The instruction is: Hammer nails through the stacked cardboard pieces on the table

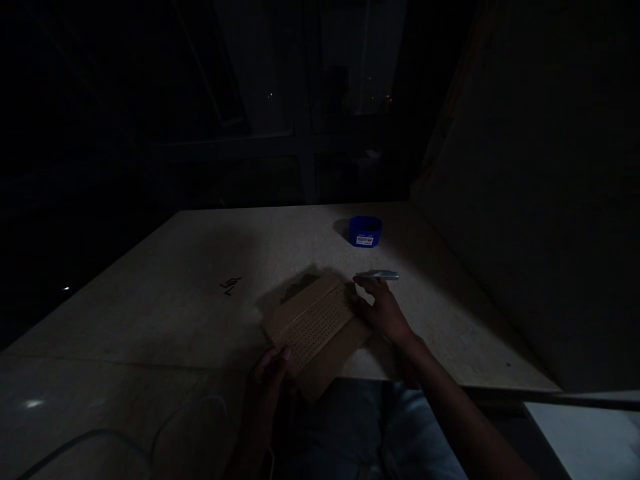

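Note:
A folded piece of brown cardboard (pixel 317 323) lies tilted at the table's front edge, with rows of small dark holes or dots across its middle panel. At its lower left corner, my left hand (pixel 270 370) is closed, pinching the cardboard with the thumb on top. My right hand (pixel 383 313) grips the right edge, its thumb against the cardboard and its index finger reaching forward. Just beyond those fingers is a slim silvery tool (pixel 385 274), whose exact kind is hard to make out in the dim light. Some of the right fingers are hidden.
A blue plastic tub (pixel 365 232) with a white label stands toward the back right. Several small dark pieces (pixel 231 285) lie on the pale tabletop (pixel 165 280) at left. A cable (pixel 100 433) curves at the lower left. A wall (pixel 525 200) rises along the right side.

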Tool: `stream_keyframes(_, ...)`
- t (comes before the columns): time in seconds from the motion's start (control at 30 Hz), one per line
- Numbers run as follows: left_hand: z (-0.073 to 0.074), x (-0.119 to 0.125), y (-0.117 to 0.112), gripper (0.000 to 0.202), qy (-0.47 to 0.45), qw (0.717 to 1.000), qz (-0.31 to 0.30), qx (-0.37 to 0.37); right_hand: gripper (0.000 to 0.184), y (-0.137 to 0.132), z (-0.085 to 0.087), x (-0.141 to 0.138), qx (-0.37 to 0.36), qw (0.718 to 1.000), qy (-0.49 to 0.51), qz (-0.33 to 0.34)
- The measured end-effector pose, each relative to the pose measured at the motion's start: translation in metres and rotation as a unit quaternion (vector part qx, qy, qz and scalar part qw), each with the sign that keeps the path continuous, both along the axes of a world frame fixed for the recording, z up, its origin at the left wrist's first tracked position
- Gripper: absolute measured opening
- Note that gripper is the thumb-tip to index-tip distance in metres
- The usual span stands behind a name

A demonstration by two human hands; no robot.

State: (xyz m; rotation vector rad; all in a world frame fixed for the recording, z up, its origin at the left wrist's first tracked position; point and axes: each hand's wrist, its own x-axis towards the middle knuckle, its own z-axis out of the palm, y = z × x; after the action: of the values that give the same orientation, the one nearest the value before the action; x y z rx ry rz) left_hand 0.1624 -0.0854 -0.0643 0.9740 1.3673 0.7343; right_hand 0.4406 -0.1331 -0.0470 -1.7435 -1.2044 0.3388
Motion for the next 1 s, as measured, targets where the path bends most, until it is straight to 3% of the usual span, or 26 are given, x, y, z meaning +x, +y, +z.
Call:
stream_keyframes(0.13, -0.02, 0.008, -0.019, 0.067, -0.079, 0.996, 0.017, -0.042, 0.034, -0.008, 0.008, -0.002, 0.004, 0.996, -0.09, 0.0)
stream_keyframes(0.3, -0.027, 0.027, -0.048, 0.058, -0.167, 0.982, 0.007, -0.092, 0.036, -0.016, 0.008, -0.016, -0.023, 0.993, -0.099, 0.059)
stream_keyframes(0.53, -0.043, 0.049, -0.061, 0.068, -0.155, 0.985, 0.034, -0.065, 0.041, -0.021, 0.002, -0.027, -0.033, 0.989, -0.103, 0.102)
stream_keyframes(0.63, -0.036, 0.038, -0.047, 0.065, -0.117, 0.993, 0.0, -0.016, 0.043, -0.025, 0.006, -0.023, -0.019, 0.99, -0.117, 0.071)
stream_keyframes(0.77, -0.008, 0.018, -0.006, 0.064, -0.071, 0.996, -0.051, 0.029, 0.045, -0.03, 0.011, -0.012, -0.009, 0.995, -0.096, 0.002)
stream_keyframes(0.87, 0.01, 0.014, 0.03, 0.07, -0.038, 0.994, -0.096, 0.027, 0.051, -0.027, 0.0, -0.003, -0.057, 0.998, -0.018, -0.025)
stream_keyframes(1.0, 0.016, 0.018, 0.066, 0.06, 0.021, 0.985, -0.136, 0.105, 0.044, -0.013, -0.021, 0.001, -0.1, 0.994, 0.041, -0.007)
